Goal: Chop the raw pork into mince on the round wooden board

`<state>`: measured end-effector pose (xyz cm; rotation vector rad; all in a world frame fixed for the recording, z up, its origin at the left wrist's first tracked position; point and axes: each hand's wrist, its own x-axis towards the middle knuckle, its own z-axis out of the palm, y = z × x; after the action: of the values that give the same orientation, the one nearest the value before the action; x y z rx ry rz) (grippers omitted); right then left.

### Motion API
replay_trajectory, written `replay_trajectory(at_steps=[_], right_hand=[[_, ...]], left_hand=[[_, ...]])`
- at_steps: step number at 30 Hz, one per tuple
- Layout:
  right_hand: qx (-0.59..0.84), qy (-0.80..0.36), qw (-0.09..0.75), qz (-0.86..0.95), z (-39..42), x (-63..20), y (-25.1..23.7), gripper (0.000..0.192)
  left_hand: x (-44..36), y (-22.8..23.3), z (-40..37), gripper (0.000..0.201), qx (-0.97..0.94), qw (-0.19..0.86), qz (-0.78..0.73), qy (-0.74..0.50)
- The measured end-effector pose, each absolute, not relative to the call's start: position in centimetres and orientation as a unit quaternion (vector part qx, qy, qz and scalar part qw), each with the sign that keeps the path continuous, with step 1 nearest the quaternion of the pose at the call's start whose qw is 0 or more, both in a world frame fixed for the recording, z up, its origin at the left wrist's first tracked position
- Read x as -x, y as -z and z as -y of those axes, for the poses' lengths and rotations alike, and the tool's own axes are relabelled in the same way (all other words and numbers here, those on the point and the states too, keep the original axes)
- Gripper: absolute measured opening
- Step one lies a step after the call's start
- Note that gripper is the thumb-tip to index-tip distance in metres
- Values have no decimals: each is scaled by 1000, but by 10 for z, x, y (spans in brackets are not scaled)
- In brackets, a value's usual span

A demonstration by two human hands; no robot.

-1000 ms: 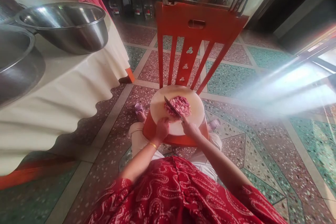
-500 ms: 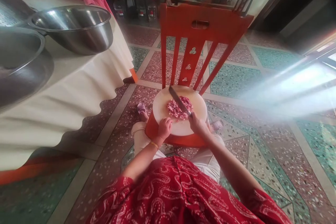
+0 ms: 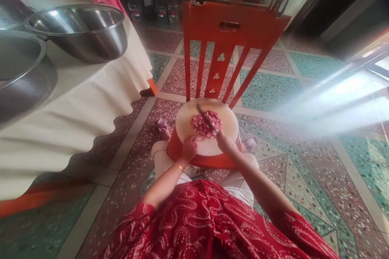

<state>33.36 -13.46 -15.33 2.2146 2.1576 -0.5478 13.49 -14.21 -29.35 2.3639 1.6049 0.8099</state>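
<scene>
A kitchen knife [image 3: 203,114] is in my right hand [image 3: 225,142], which is closed round its handle. Its blade slants away to the upper left across a patch of chopped raw meat [image 3: 216,118] and looks narrow from above. The meat lies in small pink and red pieces at the middle of a round pale cutting board [image 3: 184,115]. At the board's near left rim, my left hand [image 3: 190,147] has its fingers curled over the edge, close to the meat; the fingertips are partly hidden. Under the board is the seat of a red wooden chair [image 3: 176,149].
The chair's tall slatted back [image 3: 206,16] rises beyond the board. To the left, a table with a cream cloth [image 3: 91,85] bears steel basins [image 3: 94,42]. My knees flank the chair, and a patterned stone floor [image 3: 267,89] surrounds it. Bright light comes from the right.
The knife blade has turned from showing its broad side to looking thinner, still over the meat. My left hand stays at the board's rim. The whole view has shifted slightly.
</scene>
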Motion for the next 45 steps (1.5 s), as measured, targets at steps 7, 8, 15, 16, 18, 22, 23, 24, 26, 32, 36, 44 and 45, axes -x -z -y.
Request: replay_trajectory(at_steps=[7, 8, 15, 16, 18, 22, 23, 24, 26, 32, 36, 44, 45], right_hand=[[-723, 163, -35, -671, 136, -340, 151, 45], [-724, 167, -38, -668, 136, -340, 151, 46], [-714, 185, -15, -675, 131, -342, 149, 48], [-720, 178, -24, -670, 131, -341, 149, 48], [-722, 178, -28, -667, 132, -341, 153, 50], [-699, 210, 6, -684, 132, -342, 158, 53], [-700, 207, 1, -684, 132, -343, 157, 51], [-704, 199, -12, -682, 131, -344, 155, 49], [-714, 181, -39, -675, 130, -342, 151, 49], [-702, 212, 9, -679, 129, -341, 151, 55], [-726, 177, 0, -664, 131, -348, 151, 41], [-725, 179, 53, -662, 140, -361, 148, 31], [-731, 163, 32, -662, 138, -362, 146, 34]], left_hand=[[-135, 291, 142, 18, -797, 83, -535, -268], [-135, 291, 142, 17, -796, 81, -538, -265], [-134, 294, 142, 18, -798, 83, -533, -269], [-134, 294, 142, 18, -797, 81, -535, -268], [-135, 295, 142, 17, -796, 80, -540, -262], [-135, 295, 142, 19, -797, 83, -539, -258], [-135, 295, 142, 20, -799, 82, -536, -260], [-135, 295, 141, 20, -799, 82, -535, -264], [-135, 295, 141, 20, -796, 80, -536, -271], [-134, 293, 142, 18, -801, 85, -534, -257], [-134, 295, 141, 19, -800, 77, -539, -252], [-134, 296, 141, 18, -804, 76, -531, -256], [-134, 296, 141, 19, -803, 75, -532, -257]])
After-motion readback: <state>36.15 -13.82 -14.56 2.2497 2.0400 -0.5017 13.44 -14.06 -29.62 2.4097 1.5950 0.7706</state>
